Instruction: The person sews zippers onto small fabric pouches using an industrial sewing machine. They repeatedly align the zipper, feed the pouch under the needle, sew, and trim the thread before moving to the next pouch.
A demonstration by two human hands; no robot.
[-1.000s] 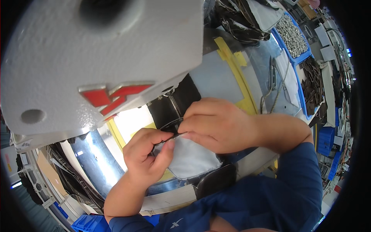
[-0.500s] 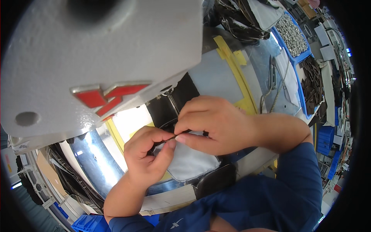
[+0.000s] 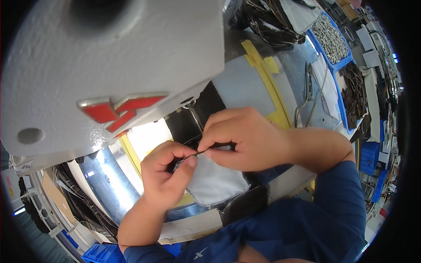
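Observation:
A black piece with a metal zipper [image 3: 196, 119] and a pale grey lining [image 3: 217, 184] lies across the work surface in front of me. My left hand [image 3: 165, 168] pinches the dark edge between thumb and forefinger. Just to its right, my right hand [image 3: 241, 138] pinches the same edge, fingers curled over it. The fingertips of both hands nearly meet, with a thin dark strip of the edge showing between them. Part of the black piece is hidden under my fingers. Near my body hangs a black end with a zipper [image 3: 241, 205].
A large pale grey machine head [image 3: 149, 57] with a red emblem overhangs the upper left. Yellow tape [image 3: 265, 79] marks the surface. To the right are thread snips [image 3: 309, 83], a blue tray [image 3: 312, 38] of metal rings and dark brown strips [image 3: 354, 90]. Black zippered pieces [image 3: 274, 22] lie behind.
My left hand has shifted slightly left, and the fingertips have parted a little, showing more of the dark edge. Both hands keep their pinch. The machine head appears slightly further left in view.

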